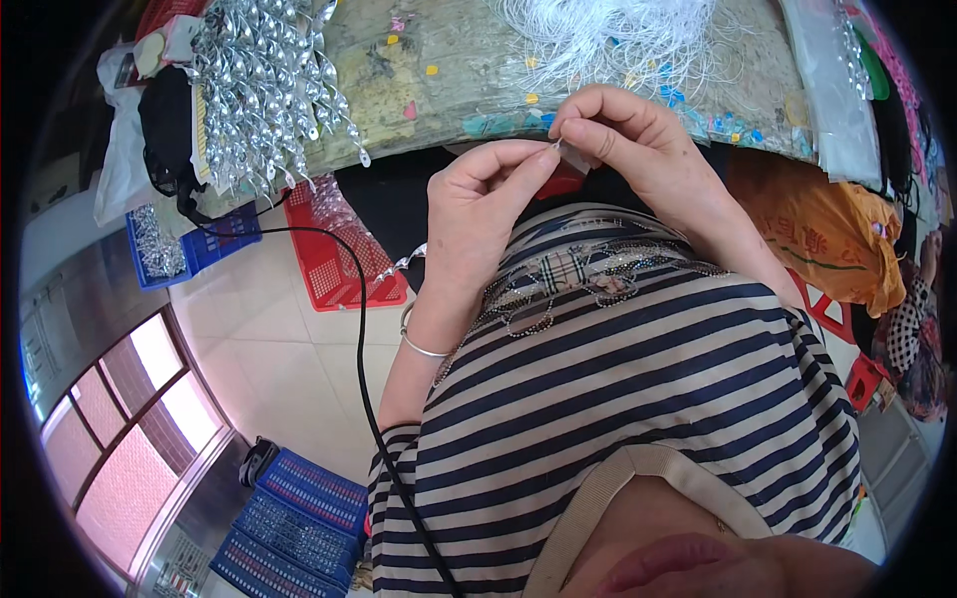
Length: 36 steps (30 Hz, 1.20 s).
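My left hand [477,204] and my right hand [643,149] meet just in front of the table edge, their fingertips almost touching. Both are closed in a pinch around a tiny pale bit, too small to make out. A twisted silver strip [404,262] sticks out past the outer side of my left hand; its middle is hidden behind the hand. Many similar silver spiral strips [264,90] lie bunched at the table's left, ends hanging over the edge. Beyond my right hand spreads a heap of white threads [618,40].
The worn table [449,95] carries scattered coloured sequins. Below on the left are a red basket [324,264] and a blue basket [214,239]. A black cable [361,329] runs down my left side. At the right hangs an orange bag [827,234]; blue trays [299,528] stand on the floor.
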Available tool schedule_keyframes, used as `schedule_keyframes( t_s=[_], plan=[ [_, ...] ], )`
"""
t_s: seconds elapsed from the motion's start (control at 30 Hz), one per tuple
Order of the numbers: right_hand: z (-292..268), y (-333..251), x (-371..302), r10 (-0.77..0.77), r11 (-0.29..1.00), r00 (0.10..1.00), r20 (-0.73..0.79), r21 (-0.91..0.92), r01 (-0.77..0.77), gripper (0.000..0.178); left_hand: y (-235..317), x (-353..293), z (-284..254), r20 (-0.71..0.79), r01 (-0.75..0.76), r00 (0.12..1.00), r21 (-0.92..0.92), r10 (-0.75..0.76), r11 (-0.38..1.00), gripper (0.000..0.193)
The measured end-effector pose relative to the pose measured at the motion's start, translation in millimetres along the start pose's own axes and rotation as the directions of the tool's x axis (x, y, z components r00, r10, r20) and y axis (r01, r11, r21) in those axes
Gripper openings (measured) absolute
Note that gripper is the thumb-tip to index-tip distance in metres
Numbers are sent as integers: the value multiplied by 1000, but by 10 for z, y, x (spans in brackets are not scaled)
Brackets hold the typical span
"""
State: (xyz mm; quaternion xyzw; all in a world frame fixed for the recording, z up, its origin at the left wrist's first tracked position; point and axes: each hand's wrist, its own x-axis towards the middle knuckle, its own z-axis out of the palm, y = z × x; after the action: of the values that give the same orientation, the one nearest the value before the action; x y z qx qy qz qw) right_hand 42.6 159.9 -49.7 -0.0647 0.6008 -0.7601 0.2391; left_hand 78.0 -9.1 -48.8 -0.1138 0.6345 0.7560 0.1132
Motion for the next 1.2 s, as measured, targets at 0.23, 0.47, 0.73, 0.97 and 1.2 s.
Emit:
schedule_keyframes(
  t_s=[0.23,0.47,0.73,0.97,1.2],
  plan=[
    [-35,-37,117,-29,991,1000,11,134,28,14,28,47,-37,59,21,998,-67,-18,998,14],
    [-558,-284,232,-146,936,989,-23,319,145,15,16,-33,-217,34,30,999,-40,-28,999,10],
    [-375,-383,174,-103,961,988,-113,244,128,13,-124,-123,-309,279,92,954,78,-110,993,21],
    [-493,-452,265,-164,956,971,-175,213,200,13,-334,-211,-607,254,121,944,328,-210,937,29],
    [-619,-389,365,-138,975,950,-281,133,181,18,-243,-232,-923,42,52,997,355,-72,933,25]
  ],
)
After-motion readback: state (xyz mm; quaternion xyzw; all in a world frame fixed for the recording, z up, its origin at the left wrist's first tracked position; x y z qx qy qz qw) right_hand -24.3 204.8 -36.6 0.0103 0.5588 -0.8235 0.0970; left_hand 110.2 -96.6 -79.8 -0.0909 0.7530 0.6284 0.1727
